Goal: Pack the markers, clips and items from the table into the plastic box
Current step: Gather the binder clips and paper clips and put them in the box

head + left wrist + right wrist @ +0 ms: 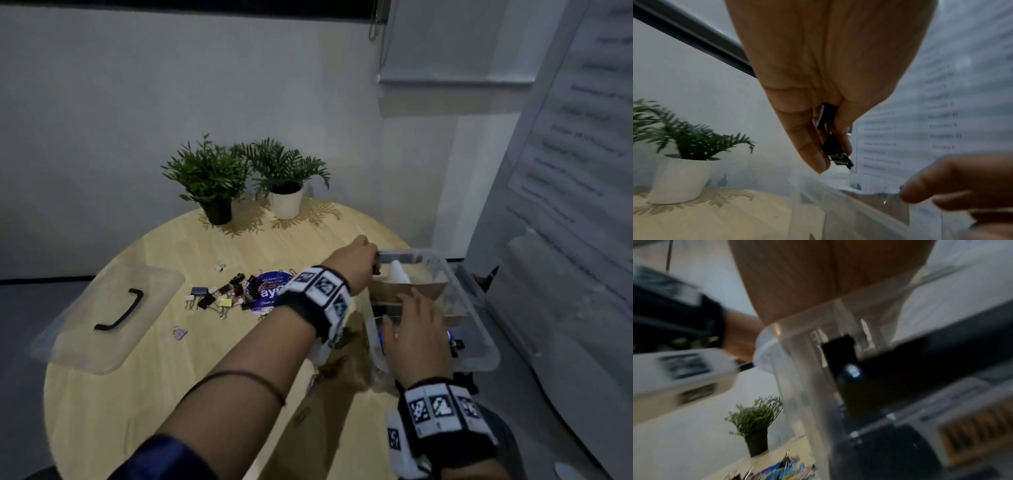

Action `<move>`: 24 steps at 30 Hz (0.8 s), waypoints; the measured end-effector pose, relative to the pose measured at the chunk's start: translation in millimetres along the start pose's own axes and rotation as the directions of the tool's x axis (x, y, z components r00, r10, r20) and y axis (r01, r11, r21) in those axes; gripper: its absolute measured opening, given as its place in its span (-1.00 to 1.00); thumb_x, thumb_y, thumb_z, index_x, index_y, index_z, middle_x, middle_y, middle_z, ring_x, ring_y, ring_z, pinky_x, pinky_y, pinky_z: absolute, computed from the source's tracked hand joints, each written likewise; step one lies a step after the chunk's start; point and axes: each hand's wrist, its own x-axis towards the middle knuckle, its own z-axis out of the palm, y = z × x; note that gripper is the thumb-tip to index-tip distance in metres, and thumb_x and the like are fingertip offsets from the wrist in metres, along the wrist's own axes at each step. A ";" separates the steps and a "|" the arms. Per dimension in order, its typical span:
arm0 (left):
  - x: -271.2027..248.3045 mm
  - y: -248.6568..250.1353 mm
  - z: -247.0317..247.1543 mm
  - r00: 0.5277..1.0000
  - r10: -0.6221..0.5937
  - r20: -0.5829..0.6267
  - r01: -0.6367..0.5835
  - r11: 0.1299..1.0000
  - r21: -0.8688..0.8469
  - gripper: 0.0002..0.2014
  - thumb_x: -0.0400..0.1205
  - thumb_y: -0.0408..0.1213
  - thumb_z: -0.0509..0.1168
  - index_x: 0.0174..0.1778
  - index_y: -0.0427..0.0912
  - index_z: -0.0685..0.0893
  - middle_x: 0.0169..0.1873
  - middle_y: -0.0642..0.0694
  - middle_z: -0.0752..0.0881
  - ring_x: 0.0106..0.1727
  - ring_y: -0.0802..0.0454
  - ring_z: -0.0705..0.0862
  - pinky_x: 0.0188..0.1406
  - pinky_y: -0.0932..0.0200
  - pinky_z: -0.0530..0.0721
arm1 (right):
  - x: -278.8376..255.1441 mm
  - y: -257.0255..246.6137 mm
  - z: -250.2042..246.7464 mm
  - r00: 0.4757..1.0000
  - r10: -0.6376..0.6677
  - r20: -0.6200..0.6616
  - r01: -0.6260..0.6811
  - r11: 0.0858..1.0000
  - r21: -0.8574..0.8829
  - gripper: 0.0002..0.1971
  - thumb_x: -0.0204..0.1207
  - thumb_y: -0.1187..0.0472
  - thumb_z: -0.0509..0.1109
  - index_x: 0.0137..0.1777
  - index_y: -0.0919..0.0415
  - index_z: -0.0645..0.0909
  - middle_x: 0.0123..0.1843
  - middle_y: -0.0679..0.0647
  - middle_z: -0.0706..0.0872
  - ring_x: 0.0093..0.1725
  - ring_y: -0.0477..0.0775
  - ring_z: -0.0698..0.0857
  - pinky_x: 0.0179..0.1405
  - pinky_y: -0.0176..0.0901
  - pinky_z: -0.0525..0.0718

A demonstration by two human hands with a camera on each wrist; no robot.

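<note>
Now holding black binder clips (830,129) pinched in left hand (356,263) fingers over the plastic box (479,346) at worktop's right; right hand (416,329), fingers flat and relaxed, steadying its near rim. Best releasing low inside.

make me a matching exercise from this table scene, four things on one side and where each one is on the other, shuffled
Things:
1. black binder clips
2. clear lid
3. white plant pot
4. right hand

Places:
A. far edge of the table
B. over the plastic box
C. pinched in the left hand
D. flat on the table's left side

Pairs: 1-C, 2-D, 3-A, 4-B
</note>
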 end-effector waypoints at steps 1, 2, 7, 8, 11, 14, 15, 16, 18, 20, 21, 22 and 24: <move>12.9 7.2 5.0 0.999 -0.006 0.050 0.002 0.998 0.070 -0.78 0.69 -0.40 0.14 0.20 -0.34 0.58 0.19 -0.29 0.48 0.01 -0.34 0.64 0.00 -0.08 0.55 | -1.9 1.0 1.5 1.000 -0.012 -0.019 0.012 1.000 0.014 -0.56 0.61 0.05 0.17 0.47 0.12 0.38 0.59 0.07 0.35 0.57 0.19 0.27 0.52 0.13 0.36; 26.1 10.4 11.0 0.996 0.000 0.087 -0.012 0.991 0.135 -0.78 0.67 -0.40 0.18 0.20 -0.33 0.60 0.17 -0.30 0.51 0.02 -0.33 0.65 -0.02 -0.03 0.55 | -2.9 1.4 1.8 0.999 -0.022 -0.036 0.023 0.999 0.029 -0.56 0.60 0.05 0.17 0.47 0.11 0.38 0.59 0.05 0.36 0.57 0.19 0.27 0.52 0.14 0.37; 54.0 13.1 25.5 0.988 -0.040 0.153 0.004 0.974 0.226 -0.88 0.57 -0.32 0.33 -0.03 -0.25 0.68 -0.15 -0.26 0.69 -0.06 -0.24 0.73 -0.15 0.06 0.61 | -3.9 2.9 0.1 0.999 -0.040 -0.013 0.040 0.999 0.014 -0.50 0.51 0.08 0.26 0.47 0.08 0.37 0.57 0.02 0.37 0.54 0.17 0.29 0.49 0.15 0.41; 54.5 14.2 26.8 0.990 -0.042 0.138 0.012 0.978 0.210 -0.88 0.59 -0.34 0.30 -0.01 -0.26 0.67 -0.12 -0.26 0.69 -0.09 -0.22 0.70 -0.12 0.04 0.63 | -3.9 3.4 -0.1 0.999 -0.039 -0.007 0.039 0.999 0.015 -0.48 0.49 0.09 0.28 0.47 0.08 0.37 0.56 0.02 0.38 0.54 0.17 0.29 0.48 0.14 0.42; 48.1 18.0 25.0 0.996 -0.042 0.076 0.029 0.987 0.161 -0.79 0.59 -0.38 0.28 0.14 -0.28 0.64 -0.09 -0.23 0.65 0.03 -0.23 0.69 -0.04 0.02 0.63 | -4.5 4.6 0.0 0.999 -0.049 -0.010 0.049 0.998 0.034 -0.51 0.47 0.11 0.31 0.42 0.08 0.43 0.53 0.02 0.42 0.51 0.15 0.31 0.47 0.12 0.43; 24.8 13.4 15.9 1.000 -0.017 0.006 0.017 1.000 -0.016 -0.64 0.63 -0.39 0.24 0.36 -0.22 0.57 0.24 -0.25 0.62 0.22 -0.23 0.63 0.18 0.01 0.56 | -4.3 3.3 -0.2 0.998 -0.050 -0.035 0.051 0.997 0.052 -0.60 0.53 0.09 0.28 0.36 0.10 0.49 0.50 0.05 0.47 0.48 0.17 0.36 0.43 0.11 0.45; 9.2 7.5 13.7 0.999 -0.022 -0.028 0.020 0.996 -0.086 -0.63 0.65 -0.38 0.22 0.39 -0.16 0.55 0.30 -0.22 0.58 0.23 -0.20 0.62 0.23 0.01 0.56 | -4.6 3.3 -0.4 0.998 -0.049 -0.034 0.051 0.997 0.057 -0.60 0.54 0.09 0.28 0.37 0.11 0.50 0.50 0.06 0.47 0.47 0.18 0.36 0.43 0.11 0.45; -11.7 -2.7 12.2 0.997 -0.032 -0.067 0.022 0.989 -0.143 -0.63 0.66 -0.36 0.21 0.40 -0.11 0.54 0.33 -0.16 0.56 0.23 -0.15 0.63 0.27 0.02 0.58 | -4.8 2.3 -1.0 0.998 -0.053 -0.035 0.056 0.996 0.067 -0.60 0.53 0.10 0.29 0.37 0.13 0.50 0.49 0.08 0.48 0.46 0.19 0.37 0.42 0.12 0.45; -52.6 -35.7 17.2 0.992 -0.101 -0.079 0.082 0.973 -0.215 -0.65 0.68 -0.32 0.20 0.39 -0.02 0.54 0.35 -0.05 0.55 0.21 -0.04 0.66 0.30 0.02 0.59 | -6.3 -1.5 -2.1 0.995 -0.079 -0.056 0.084 0.991 0.100 -0.61 0.52 0.14 0.31 0.35 0.14 0.52 0.46 0.09 0.50 0.45 0.20 0.38 0.42 0.12 0.45; -89.8 -76.0 24.6 0.974 -0.225 -0.019 0.217 0.955 -0.204 -0.66 0.69 -0.29 0.20 0.38 0.04 0.55 0.37 0.03 0.57 0.24 0.06 0.65 0.34 0.03 0.60 | -10.0 -11.1 -2.2 0.985 -0.138 -0.102 0.152 0.979 0.139 -0.64 0.51 0.19 0.32 0.32 0.14 0.53 0.41 0.09 0.53 0.42 0.18 0.41 0.41 0.10 0.48; -105.7 -95.6 28.6 0.956 -0.293 0.017 0.291 0.941 -0.170 -0.67 0.70 -0.28 0.19 0.37 0.05 0.56 0.37 0.05 0.58 0.25 0.08 0.65 0.34 0.06 0.60 | -12.3 -19.7 -1.6 0.974 -0.181 -0.134 0.202 0.966 0.162 -0.66 0.51 0.21 0.32 0.30 0.13 0.53 0.37 0.08 0.54 0.40 0.16 0.42 0.39 0.08 0.49; -119.7 -113.9 31.8 0.933 -0.356 0.046 0.359 0.925 -0.123 -0.68 0.70 -0.28 0.19 0.36 0.04 0.56 0.37 0.05 0.59 0.26 0.09 0.64 0.34 0.08 0.60 | -15.1 -30.3 -0.2 0.961 -0.223 -0.164 0.252 0.949 0.188 -0.68 0.52 0.23 0.31 0.28 0.13 0.53 0.35 0.06 0.54 0.38 0.13 0.43 0.38 0.03 0.49; -140.6 -144.2 33.2 0.887 -0.456 0.073 0.459 0.888 -0.019 -0.69 0.71 -0.27 0.16 0.35 0.04 0.57 0.36 0.02 0.59 0.26 0.06 0.63 0.31 0.11 0.61 | -17.0 -55.0 9.3 0.942 -0.284 -0.180 0.323 0.913 0.250 -0.70 0.56 0.25 0.28 0.28 0.12 0.52 0.36 0.02 0.51 0.39 0.05 0.41 0.38 -0.06 0.45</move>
